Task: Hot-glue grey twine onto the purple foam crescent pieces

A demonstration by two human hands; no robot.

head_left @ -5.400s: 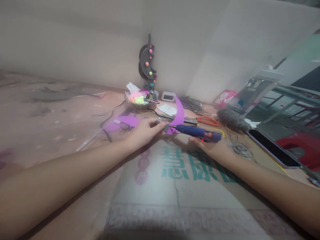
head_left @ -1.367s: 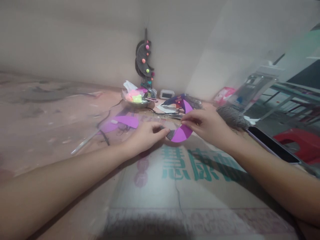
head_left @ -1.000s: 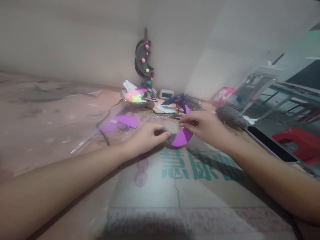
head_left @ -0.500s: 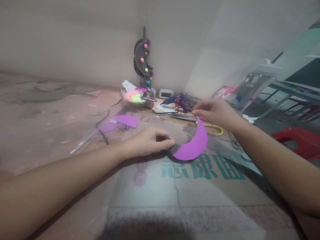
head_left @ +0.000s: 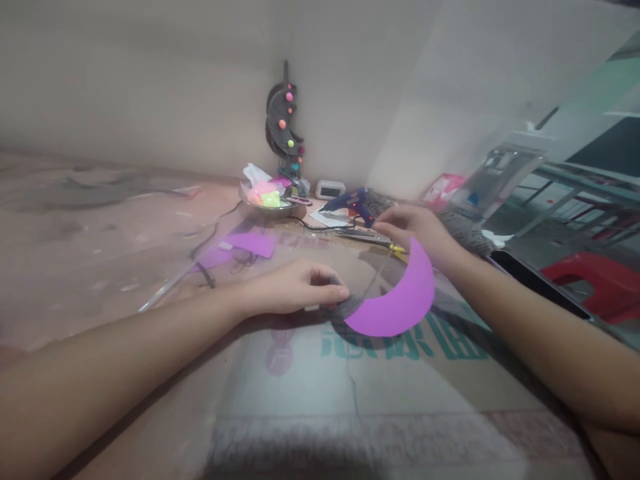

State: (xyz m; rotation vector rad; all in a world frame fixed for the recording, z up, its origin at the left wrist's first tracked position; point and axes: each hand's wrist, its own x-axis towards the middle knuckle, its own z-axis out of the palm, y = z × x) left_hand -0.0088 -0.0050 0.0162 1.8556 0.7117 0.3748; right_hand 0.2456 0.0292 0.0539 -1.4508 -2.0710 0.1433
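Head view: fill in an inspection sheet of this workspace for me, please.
Surface: printed cardboard on a pinkish table.
Work pieces: purple crescent, one end covered in grey; a thin strand rises from it.
Clutter: blue glue gun with red light, scissors, bowl of colourful pieces, grey yarn ball, partly hidden phone.
Hands: left hand pinches the crescent's grey end; right hand is raised near its other tip, grip unclear.
Cables: black cable between bowl and glue gun; ends unclear.
Surroundings: pale wall, grey ornament before it, red stool.
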